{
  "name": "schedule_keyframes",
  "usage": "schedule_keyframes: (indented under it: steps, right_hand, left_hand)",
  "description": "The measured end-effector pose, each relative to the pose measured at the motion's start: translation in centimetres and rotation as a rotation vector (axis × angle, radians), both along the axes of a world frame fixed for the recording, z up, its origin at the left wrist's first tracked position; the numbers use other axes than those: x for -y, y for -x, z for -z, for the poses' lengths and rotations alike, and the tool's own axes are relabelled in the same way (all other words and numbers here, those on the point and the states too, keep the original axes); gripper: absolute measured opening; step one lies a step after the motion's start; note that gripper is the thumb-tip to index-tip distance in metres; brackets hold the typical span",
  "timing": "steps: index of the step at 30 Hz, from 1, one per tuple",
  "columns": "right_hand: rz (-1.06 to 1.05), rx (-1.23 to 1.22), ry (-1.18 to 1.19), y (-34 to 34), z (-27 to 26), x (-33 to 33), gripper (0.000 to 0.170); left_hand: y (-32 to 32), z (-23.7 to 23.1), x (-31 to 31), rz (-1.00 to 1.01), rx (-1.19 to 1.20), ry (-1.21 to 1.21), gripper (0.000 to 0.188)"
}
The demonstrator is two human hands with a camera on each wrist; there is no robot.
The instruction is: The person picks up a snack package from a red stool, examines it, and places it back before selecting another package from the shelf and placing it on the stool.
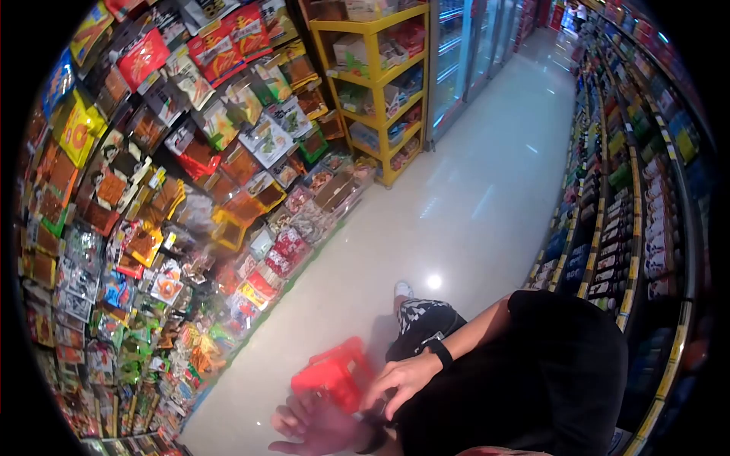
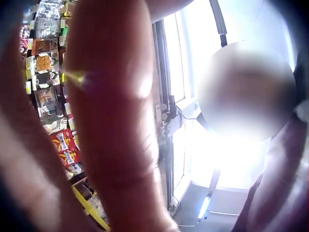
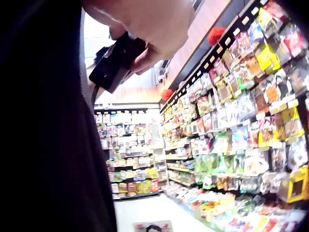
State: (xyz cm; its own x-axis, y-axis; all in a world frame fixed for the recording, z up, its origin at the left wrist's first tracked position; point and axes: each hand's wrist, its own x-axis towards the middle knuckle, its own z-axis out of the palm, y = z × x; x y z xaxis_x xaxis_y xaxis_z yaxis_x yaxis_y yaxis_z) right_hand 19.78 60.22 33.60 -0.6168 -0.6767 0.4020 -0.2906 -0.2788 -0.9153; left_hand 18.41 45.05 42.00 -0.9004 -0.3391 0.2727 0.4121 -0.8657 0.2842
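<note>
My left hand is turned palm up low in the head view, its fingers loosely bent and nothing in them. In the left wrist view its blurred fingers fill much of the frame. My right hand reaches across to the left wrist. In the right wrist view, the fingers of that hand pinch a small black box-shaped device with a cable running from it. Just beyond the hands, a red shopping basket is on the floor, partly hidden by the left hand.
Racks of packaged snacks line the left side, with bins of packets at their foot. A yellow shelf unit and glass-door coolers stand farther along. Shelves of bottles run down the right. A shoe shows on the pale floor.
</note>
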Motion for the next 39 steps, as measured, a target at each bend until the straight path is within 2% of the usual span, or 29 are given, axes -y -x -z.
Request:
schedule_keyframes:
  steps: [2,5,7,19,21,23,25,27,30,32,34,36,39]
  right_hand:
    - [0.051,-0.029,0.142,-0.2,1.0,0.6,0.027]
    - [0.065,-0.05,0.157,-0.3,1.2,0.9,0.024]
    - [0.076,-0.039,0.129,-0.3,1.3,1.0,0.022]
    - [0.037,0.028,0.099,-0.8,3.3,2.0,0.021]
    - [-0.03,0.126,-0.031,-0.7,3.3,1.6,0.016]
    - [-0.055,0.126,-0.026,-0.6,3.0,1.3,0.015]
    - [-0.055,0.16,-0.095,-0.5,2.2,0.7,0.015]
    - [-0.075,0.163,-0.123,-0.4,2.0,0.5,0.017]
    - [-0.037,0.089,-0.048,-0.5,2.6,0.8,0.02]
    - [-0.085,0.054,-0.167,-0.5,2.5,0.3,0.021]
    - [-0.111,0.102,-0.106,-0.9,2.9,0.5,0.022]
    - [-0.136,0.146,-0.047,-0.7,2.8,0.5,0.022]
    - [-0.147,0.03,-0.093,0.9,1.6,-0.7,0.022]
  left_hand:
    - [-0.2,0.2,0.3,-0.009,0.004,-0.034,0.036]
    - [-0.4,0.0,0.2,-0.021,0.034,-0.111,0.032]
    - [-0.6,0.1,0.7,0.003,-0.017,-0.112,0.049]
    - [-1.9,0.8,0.7,-0.084,0.103,-0.057,0.045]
    - [-2.0,1.6,0.7,-0.109,0.165,-0.068,0.044]
    - [-2.3,2.2,0.7,-0.139,0.228,-0.082,0.043]
    - [-2.3,2.2,0.4,-0.147,0.191,-0.112,0.041]
    - [-2.1,2.6,0.7,-0.103,0.12,-0.001,0.041]
    - [-2.3,2.6,1.1,-0.102,0.116,0.035,0.04]
    - [-2.5,2.8,1.4,-0.109,0.132,0.047,0.04]
    - [-2.4,3.6,1.9,-0.109,0.149,0.056,0.039]
    - [-1.5,4.7,2.3,0.196,-0.139,0.214,0.033]
    - [-1.6,5.8,0.7,0.333,-0.084,0.345,0.033]
